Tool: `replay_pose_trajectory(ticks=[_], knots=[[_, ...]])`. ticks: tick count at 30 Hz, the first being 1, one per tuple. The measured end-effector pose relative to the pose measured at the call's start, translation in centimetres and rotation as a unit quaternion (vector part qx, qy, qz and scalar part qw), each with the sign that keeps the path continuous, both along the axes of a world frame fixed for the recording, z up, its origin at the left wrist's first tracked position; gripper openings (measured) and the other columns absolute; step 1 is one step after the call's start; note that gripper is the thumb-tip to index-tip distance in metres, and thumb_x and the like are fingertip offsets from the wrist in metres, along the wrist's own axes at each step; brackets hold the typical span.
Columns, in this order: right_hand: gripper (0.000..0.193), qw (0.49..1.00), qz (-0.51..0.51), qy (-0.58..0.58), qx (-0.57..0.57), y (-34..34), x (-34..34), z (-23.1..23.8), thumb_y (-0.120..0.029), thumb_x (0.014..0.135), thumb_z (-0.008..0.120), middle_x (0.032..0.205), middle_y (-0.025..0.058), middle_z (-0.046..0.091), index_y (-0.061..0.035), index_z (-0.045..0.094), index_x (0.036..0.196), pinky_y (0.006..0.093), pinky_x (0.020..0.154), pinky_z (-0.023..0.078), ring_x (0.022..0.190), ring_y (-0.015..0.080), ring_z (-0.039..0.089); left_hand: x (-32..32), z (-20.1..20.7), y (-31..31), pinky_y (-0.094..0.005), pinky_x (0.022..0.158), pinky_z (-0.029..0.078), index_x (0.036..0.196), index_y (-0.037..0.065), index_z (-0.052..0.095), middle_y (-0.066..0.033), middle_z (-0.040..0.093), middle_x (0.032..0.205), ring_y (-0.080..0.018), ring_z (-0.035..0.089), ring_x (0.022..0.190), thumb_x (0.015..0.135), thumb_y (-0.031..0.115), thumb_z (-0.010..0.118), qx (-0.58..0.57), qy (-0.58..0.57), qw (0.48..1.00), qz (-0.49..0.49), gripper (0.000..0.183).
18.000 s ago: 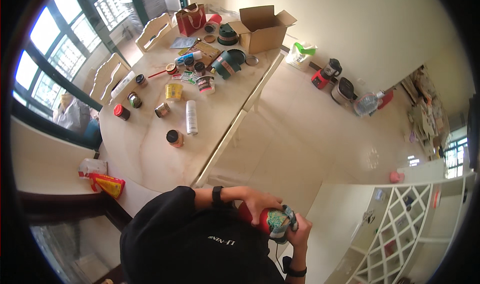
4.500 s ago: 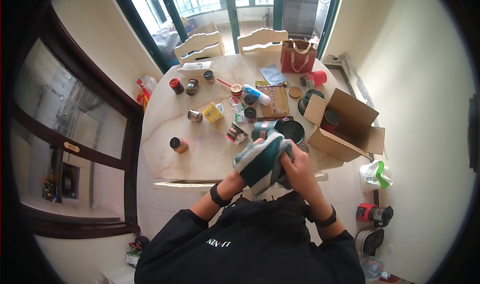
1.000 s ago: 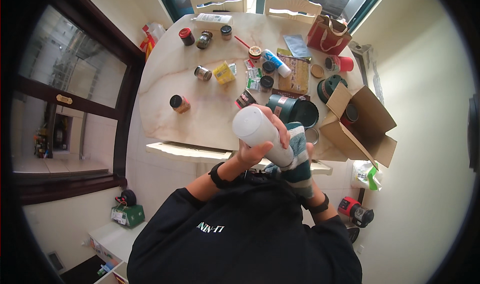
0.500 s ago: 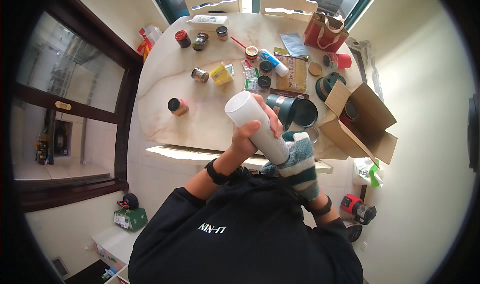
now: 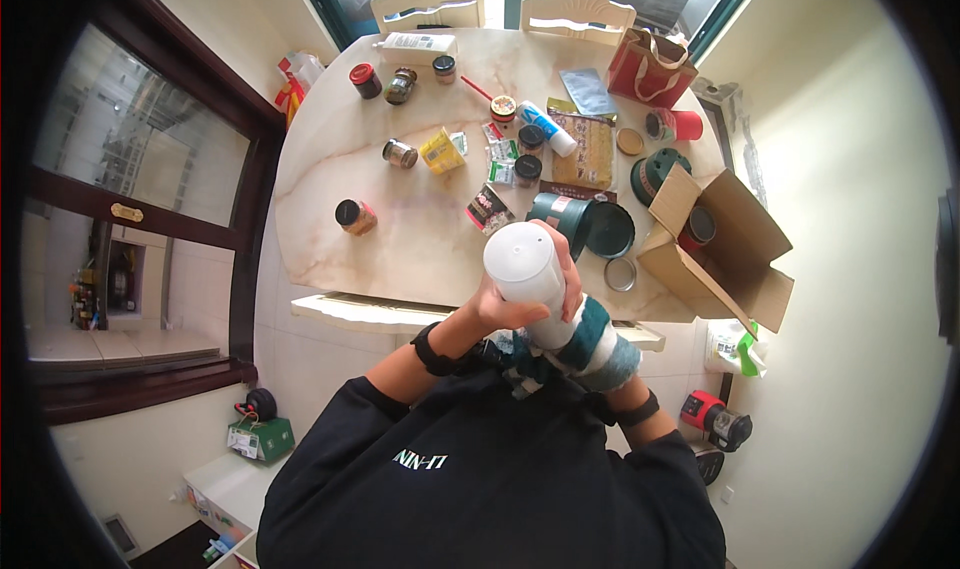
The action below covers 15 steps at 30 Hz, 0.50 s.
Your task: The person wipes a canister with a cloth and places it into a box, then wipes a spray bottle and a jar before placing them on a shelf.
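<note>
A white cylindrical bottle [image 5: 524, 259] is tilted in front of my chest, its round white top facing up. My left hand [image 5: 503, 307] is closed around its upper body, the thumb across the front and the fingers along the right side. Around the bottle's lower part lies a fuzzy cloth [image 5: 600, 352] with teal and white stripes. My right hand [image 5: 628, 396] holds this cloth against the bottle; its fingers are hidden under the fabric. The bottle's bottom end is covered by cloth. Just beyond it, a dark printed cup [image 5: 489, 211] lies on the marble table [image 5: 330, 164].
To the right stand an open cardboard box [image 5: 690, 269] and a dark green canister [image 5: 560, 219] on its side. Several jars, packets and a white-blue tube [image 5: 548, 129] lie farther back. A red paper bag [image 5: 650, 66] stands at the far right. One jar [image 5: 355, 216] sits at left.
The bottle's top has swung right and down, and more upright, uncovering the dark cup. The cloth has shifted lower around the bottle, with my right hand turning along.
</note>
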State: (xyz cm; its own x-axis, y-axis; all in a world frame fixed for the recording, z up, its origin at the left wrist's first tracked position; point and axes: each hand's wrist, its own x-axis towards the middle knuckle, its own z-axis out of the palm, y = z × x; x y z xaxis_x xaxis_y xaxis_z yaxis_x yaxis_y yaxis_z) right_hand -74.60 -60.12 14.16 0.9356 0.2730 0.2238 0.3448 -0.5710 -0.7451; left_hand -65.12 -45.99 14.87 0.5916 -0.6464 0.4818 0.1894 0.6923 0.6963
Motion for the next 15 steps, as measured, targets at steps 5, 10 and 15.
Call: replay_pose_trajectory(ticks=[5, 10, 15], knots=[[0.045, 0.998, -0.045, -0.035, 0.031, 1.0, -0.9, -3.6, -0.018, 0.073, 0.07, 0.107, 0.0142, 0.058, -0.005, 0.054, 0.113, 0.043, 0.086, 0.043, 0.102, 0.0355, 0.055, 0.1, -0.1, 0.1, -0.0376, 0.062, 0.049, 0.103, 0.007, 0.037, -0.0138, 0.056, 0.072, -0.0244, 0.058, 0.063, 0.075, 0.026, 0.072, -0.044, 0.069, 0.996, -0.026, 0.049], [0.043, 0.986, -0.167, -0.002, 0.027, 1.2, -0.6, -2.0, -0.021, 0.065, 0.074, 0.101, 0.0145, 0.058, -0.0071, 0.056, 0.101, 0.0372, 0.08, 0.045, 0.097, 0.0323, 0.056, -0.8, -0.1, -0.4, -0.0392, 0.065, 0.049, 0.103, 0.005, 0.038, -0.0155, 0.056, 0.078, -0.0253, 0.058, 0.07, 0.076, 0.026, 0.071, -0.078, -0.035, 0.995, 0.056, 0.048], [0.04, 0.952, -0.045, 0.054, 0.297, 2.8, 3.0, 2.1, -0.019, 0.062, 0.075, 0.09, 0.0106, 0.06, -0.0068, 0.058, 0.096, 0.0297, 0.078, 0.047, 0.088, 0.0249, 0.06, -0.3, 1.1, -0.5, -0.0359, 0.066, 0.05, 0.106, 0.003, 0.05, -0.0087, 0.059, 0.08, -0.024, 0.06, 0.069, 0.067, 0.028, 0.076, -0.021, -0.229, 0.968, 0.097, 0.053]])
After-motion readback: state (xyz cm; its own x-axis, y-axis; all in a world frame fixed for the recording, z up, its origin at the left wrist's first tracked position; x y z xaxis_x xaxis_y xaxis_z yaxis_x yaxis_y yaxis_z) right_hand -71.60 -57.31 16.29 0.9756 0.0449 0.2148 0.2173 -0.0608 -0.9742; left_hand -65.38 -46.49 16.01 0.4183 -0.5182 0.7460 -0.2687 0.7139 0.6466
